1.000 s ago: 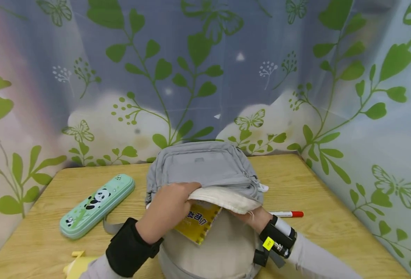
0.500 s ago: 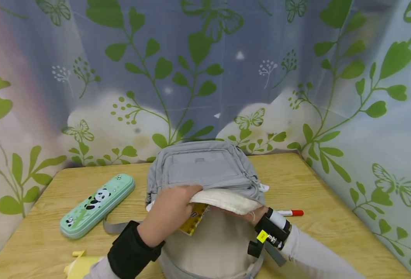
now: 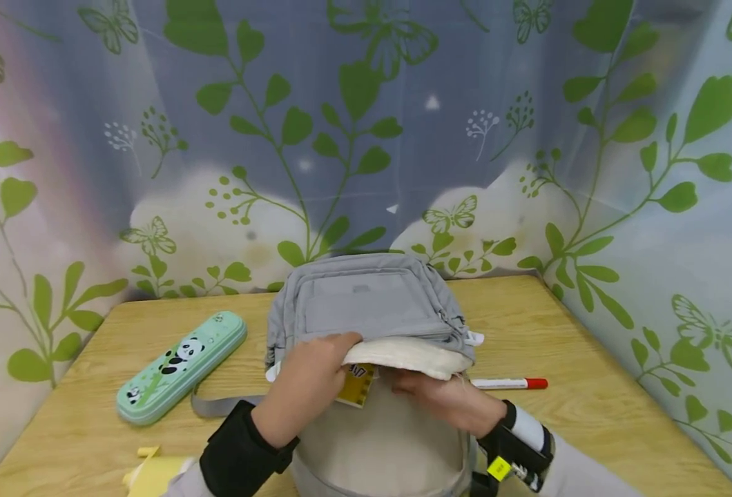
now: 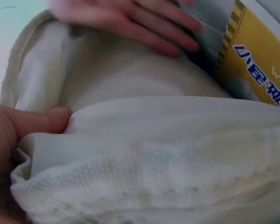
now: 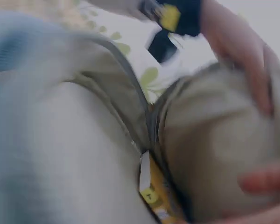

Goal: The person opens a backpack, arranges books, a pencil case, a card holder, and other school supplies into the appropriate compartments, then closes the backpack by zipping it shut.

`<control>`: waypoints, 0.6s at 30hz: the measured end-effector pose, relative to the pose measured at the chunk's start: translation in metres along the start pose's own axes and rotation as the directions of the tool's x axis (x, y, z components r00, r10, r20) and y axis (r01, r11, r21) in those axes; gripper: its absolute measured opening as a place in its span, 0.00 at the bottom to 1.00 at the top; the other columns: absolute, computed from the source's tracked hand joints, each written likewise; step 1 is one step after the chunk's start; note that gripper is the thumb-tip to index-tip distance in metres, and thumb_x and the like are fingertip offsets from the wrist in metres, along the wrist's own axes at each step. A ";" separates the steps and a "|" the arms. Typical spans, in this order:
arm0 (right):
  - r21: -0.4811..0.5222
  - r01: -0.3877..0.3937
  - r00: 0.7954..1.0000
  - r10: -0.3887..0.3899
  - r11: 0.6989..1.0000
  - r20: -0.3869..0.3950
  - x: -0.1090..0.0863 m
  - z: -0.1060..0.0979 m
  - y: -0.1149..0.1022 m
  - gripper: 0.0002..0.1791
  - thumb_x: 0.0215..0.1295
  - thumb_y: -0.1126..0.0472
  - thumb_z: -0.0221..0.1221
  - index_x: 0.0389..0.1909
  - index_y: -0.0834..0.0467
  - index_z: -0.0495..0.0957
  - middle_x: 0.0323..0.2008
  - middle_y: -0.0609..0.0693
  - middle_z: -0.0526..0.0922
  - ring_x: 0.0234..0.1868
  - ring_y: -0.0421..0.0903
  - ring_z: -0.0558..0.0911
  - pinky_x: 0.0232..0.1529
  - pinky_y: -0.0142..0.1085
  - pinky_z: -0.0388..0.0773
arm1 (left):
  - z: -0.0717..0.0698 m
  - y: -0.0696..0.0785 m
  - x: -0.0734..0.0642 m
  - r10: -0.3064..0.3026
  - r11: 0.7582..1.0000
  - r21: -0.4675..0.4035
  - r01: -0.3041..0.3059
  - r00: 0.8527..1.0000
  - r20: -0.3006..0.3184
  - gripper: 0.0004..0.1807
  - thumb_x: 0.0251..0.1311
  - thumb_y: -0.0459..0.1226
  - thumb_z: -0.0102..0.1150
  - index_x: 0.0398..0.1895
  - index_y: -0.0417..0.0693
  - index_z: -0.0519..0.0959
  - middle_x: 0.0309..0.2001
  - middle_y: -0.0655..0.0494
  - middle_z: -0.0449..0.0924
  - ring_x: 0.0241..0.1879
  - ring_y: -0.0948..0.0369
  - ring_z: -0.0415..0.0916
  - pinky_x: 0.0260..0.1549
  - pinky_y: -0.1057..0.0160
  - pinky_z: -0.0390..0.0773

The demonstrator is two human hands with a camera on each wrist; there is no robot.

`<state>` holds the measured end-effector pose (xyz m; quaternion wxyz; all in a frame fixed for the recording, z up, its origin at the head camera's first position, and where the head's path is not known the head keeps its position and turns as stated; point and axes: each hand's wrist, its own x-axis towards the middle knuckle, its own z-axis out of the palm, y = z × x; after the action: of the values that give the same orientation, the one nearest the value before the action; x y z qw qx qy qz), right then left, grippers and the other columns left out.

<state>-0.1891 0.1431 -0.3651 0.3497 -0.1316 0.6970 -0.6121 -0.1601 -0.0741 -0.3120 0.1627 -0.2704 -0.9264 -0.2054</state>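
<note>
A grey backpack [image 3: 372, 297] lies on the table, its mouth spread to show cream lining [image 3: 397, 442]. My left hand [image 3: 310, 379] pinches the edge of the cream-lined flap [image 3: 409, 355] and holds it up; the thumb lies over that edge in the left wrist view. Tucked inside is a yellow book [image 3: 356, 386] with dark blue lettering, mostly hidden by the flap; its cover [image 4: 256, 60] shows at the right of the left wrist view. My right hand [image 3: 443, 400] is at the opening, holding nothing, with fingers [image 4: 154, 21] extended beside the lining, apart from the book.
Left of the backpack lies a mint-green panda pencil case [image 3: 182, 366], with a grey strap [image 3: 223, 406] near it. A yellow object [image 3: 157, 475] is partly hidden at the front left. A red-capped white marker [image 3: 509, 383] lies to the right. Patterned curtain [image 3: 366, 138] surrounds the table.
The yellow book has slid deeper under the flap. My right hand, earlier mostly hidden inside, has drawn back toward the front and shows more. My left hand keeps its hold on the flap.
</note>
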 end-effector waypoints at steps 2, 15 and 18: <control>-0.069 0.092 0.988 -0.082 0.993 0.131 -0.032 0.012 -0.018 0.27 0.74 0.61 0.41 0.71 0.62 0.50 0.73 0.60 0.49 0.73 0.56 0.50 0.70 0.46 0.54 | 0.003 0.000 -0.001 0.015 1.000 0.015 -0.016 1.000 0.018 0.15 0.52 0.25 0.58 0.44 0.45 0.79 0.39 0.52 0.84 0.34 0.59 0.81 0.30 0.62 0.78; -0.541 0.433 0.873 -0.185 0.721 0.452 -0.095 0.009 -0.076 0.20 0.75 0.59 0.40 0.65 0.52 0.64 0.66 0.52 0.66 0.67 0.43 0.66 0.63 0.36 0.66 | 0.017 -0.003 -0.050 0.074 0.995 0.009 -0.098 0.805 0.588 0.38 0.52 0.62 0.55 0.63 0.54 0.68 0.57 0.54 0.72 0.55 0.55 0.73 0.49 0.59 0.75; -0.633 0.340 0.928 -0.138 0.695 0.346 -0.071 0.002 -0.080 0.20 0.75 0.53 0.40 0.64 0.49 0.65 0.66 0.50 0.66 0.66 0.46 0.66 0.63 0.39 0.66 | 0.007 -0.018 -0.049 0.054 0.979 -0.188 0.078 0.790 0.611 0.32 0.58 0.60 0.50 0.61 0.53 0.70 0.57 0.55 0.74 0.55 0.55 0.73 0.50 0.59 0.74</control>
<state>-0.1559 0.1679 -0.2660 0.2852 -0.4239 0.7943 -0.3289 -0.1322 -0.1065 -0.3437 -0.1762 -0.3317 -0.9047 -0.2010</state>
